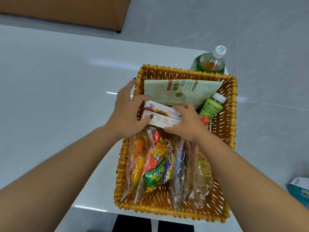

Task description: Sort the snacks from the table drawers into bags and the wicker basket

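One wicker basket (230,124) sits on a glossy white table (58,84), grey floor (250,22) beyond.

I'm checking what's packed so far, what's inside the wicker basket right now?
Inside the woven wicker basket: clear bags of colourful snacks, a pale green pouch, a small green juice bottle, and white boxes gripped by both hands. Anything beneath them is hidden.

wicker basket (232,114): golden-brown weave | juice bottle (211,108): green | table (50,77): white

Head camera — steep downward, close over basket (231,114).
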